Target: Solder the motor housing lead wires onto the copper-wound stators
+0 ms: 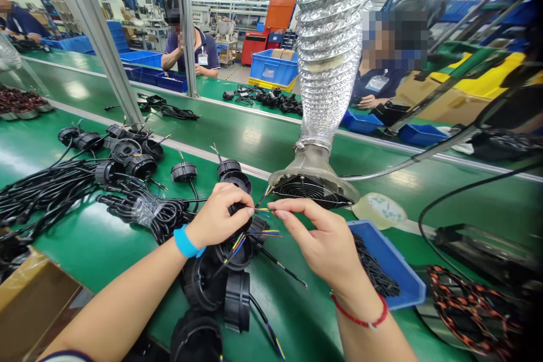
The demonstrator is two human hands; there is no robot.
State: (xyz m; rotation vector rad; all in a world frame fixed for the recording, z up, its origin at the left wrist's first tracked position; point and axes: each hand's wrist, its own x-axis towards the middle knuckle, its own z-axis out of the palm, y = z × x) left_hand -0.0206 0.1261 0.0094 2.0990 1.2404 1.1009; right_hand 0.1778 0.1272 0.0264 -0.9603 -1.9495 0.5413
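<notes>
My left hand [223,212], with a blue band at the wrist, pinches thin coloured wires [263,210] whose ends point right. Opposite it, my right hand [320,232] has thumb and fingers pressed together on a small dark piece, apparently a short black tube, close to the wire ends. Beneath the hands lie round black plastic caps [237,301] with cables and coloured wires sticking out. To the right of my right hand, a blue tray [409,288] holds many black tubes [375,260], partly hidden by that hand.
A silver duct [328,56] hangs down to a hood [314,167] just beyond my hands. Bundled black cables [144,212] and more caps cover the left. A roll of clear tape [379,210] lies right of the hood. Several people sit across the green bench [250,136].
</notes>
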